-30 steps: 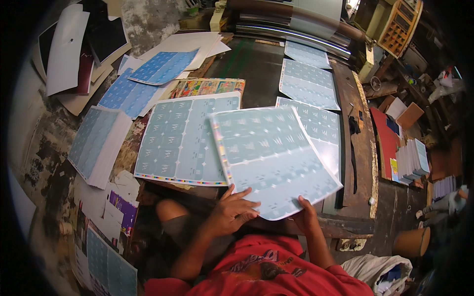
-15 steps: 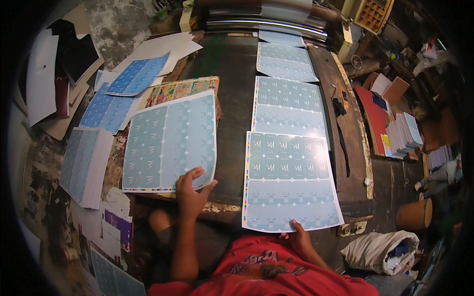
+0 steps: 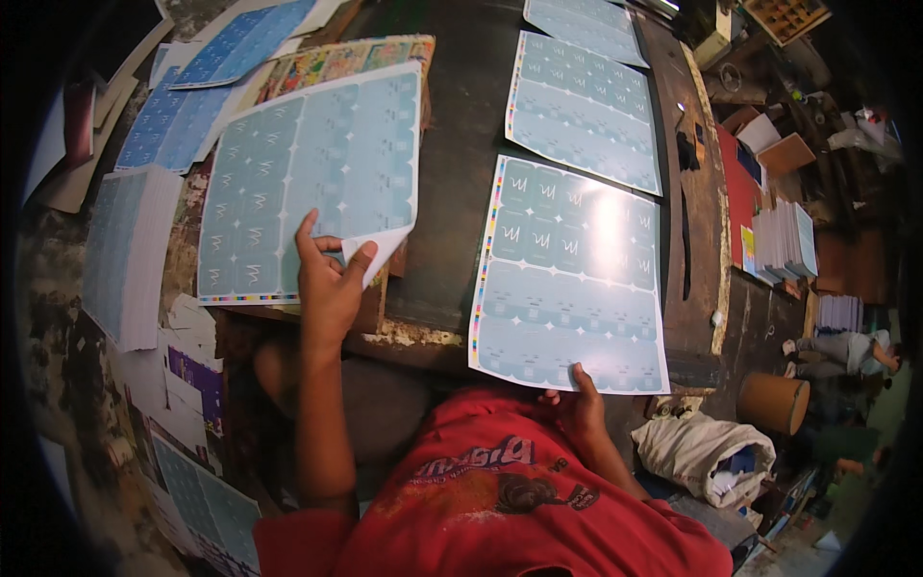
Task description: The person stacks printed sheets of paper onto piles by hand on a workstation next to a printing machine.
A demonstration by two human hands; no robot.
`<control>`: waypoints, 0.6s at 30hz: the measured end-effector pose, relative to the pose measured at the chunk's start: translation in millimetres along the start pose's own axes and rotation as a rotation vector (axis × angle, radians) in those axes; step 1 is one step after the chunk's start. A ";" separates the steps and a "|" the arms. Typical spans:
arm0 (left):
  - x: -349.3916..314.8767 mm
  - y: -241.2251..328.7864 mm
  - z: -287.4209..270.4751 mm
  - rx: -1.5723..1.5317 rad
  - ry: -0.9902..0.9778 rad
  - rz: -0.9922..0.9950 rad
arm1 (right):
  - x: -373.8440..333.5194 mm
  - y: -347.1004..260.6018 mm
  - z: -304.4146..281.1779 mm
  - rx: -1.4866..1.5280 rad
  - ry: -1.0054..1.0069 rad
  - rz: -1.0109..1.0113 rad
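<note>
Blue-green and glossy, the right sheet (image 3: 567, 313), centre right, is clamped by the right hand (image 3: 583, 412); at centre left, the left sheet (image 3: 332, 163) is pinched at its curled, white-backed corner by the left hand (image 3: 329, 296).

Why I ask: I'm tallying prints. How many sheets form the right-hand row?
3: the near sheet in the right hand, the middle sheet beyond it, the far sheet cut by the picture's top edge. More may be hidden.

left forearm (image 3: 325, 423) points straight ahead, the left hand (image 3: 332, 288) pinching between thumb (image 3: 365, 256) and fingers (image 3: 307, 234) — right forearm (image 3: 620, 466) slants inward, the right hand (image 3: 583, 412) gripping near the torso (image 3: 500, 490), right thumb (image 3: 581, 379) uppermost.
</note>
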State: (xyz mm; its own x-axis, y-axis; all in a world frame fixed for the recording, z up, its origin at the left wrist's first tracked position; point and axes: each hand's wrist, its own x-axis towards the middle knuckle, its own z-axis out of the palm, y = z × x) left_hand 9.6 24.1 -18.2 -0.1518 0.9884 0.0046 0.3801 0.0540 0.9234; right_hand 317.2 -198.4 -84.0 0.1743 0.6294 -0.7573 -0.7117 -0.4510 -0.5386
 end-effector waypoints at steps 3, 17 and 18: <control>-1.0 -0.9 -1.3 -0.016 -0.002 0.063 | 13.1 -10.6 3.5 0.032 -0.028 -0.025; -15.2 7.6 -24.2 0.126 -0.236 0.266 | 74.3 -35.1 21.0 0.181 -0.107 -0.262; -13.1 5.7 -23.4 0.105 -0.265 0.256 | 77.6 -34.3 20.2 0.183 -0.098 -0.290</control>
State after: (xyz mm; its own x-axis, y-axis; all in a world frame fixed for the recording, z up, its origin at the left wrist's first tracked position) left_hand -7.6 8.1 -4.0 0.1960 0.9735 0.1177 0.4684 -0.1984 0.8609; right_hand 341.4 -121.4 -116.8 0.3271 0.7766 -0.5383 -0.7536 -0.1293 -0.6444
